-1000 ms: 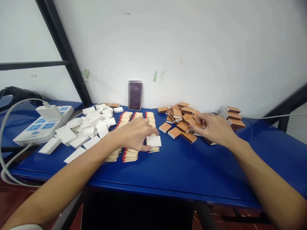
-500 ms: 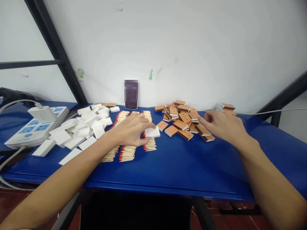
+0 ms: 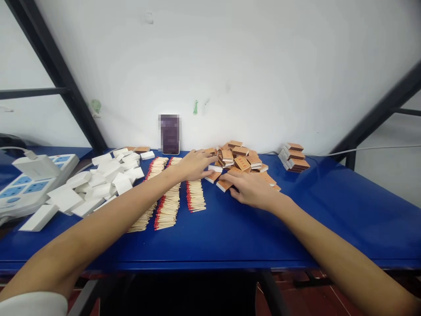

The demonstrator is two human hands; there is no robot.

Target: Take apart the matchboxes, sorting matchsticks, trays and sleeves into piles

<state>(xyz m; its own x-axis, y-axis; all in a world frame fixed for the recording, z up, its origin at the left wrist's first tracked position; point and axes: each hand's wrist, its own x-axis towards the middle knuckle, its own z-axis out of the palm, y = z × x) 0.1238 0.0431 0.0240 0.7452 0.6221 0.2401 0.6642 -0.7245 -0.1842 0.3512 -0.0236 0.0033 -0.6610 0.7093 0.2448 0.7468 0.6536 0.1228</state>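
My left hand [image 3: 194, 164] reaches over the far end of the match rows and pinches a small white inner tray [image 3: 215, 168] at the edge of the pile of orange matchbox sleeves [image 3: 241, 159]. My right hand [image 3: 251, 189] lies palm down on the near side of that pile. Its fingers are together and closed over an orange sleeve [image 3: 222, 184]. Three rows of red-tipped matches [image 3: 195, 196] lie on the blue table [image 3: 237, 228] under my left forearm.
A heap of white inner trays [image 3: 98, 184] lies at the left, with a white power strip [image 3: 23, 186] and charger beyond it. A phone [image 3: 170, 134] leans on the wall. A small stack of orange boxes [image 3: 294, 157] stands at the right.
My left hand carried the white tray from the match rows up and right to the orange pile. My right hand came left and nearer, onto a sleeve at the pile's front. The view shifted right.
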